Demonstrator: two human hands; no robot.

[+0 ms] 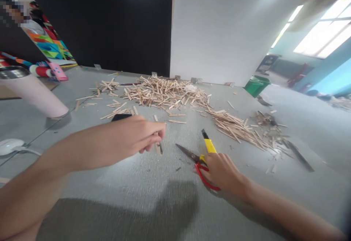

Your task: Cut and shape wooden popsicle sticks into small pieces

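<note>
Grey, faintly streaked tabletop spreads beneath the work, with a black panel and a white panel standing upright along its far side. Past them, to the right, a bright window shows in a blurred, pale blue room. A loose heap of sticks lies before the panels; a neater batch lies to its right. A pink tumbler stands at the left, and a green bin shows by the white panel's edge. The right hand curls around the red-handled scissors, blades pointing towards the left hand; whether it also grips the yellow cutter, I cannot tell. The left hand pinches a single stick in front of the heap. The step in hand seems to be working that one piece; the next move calls for a steady pinch and care around the blades.
</note>
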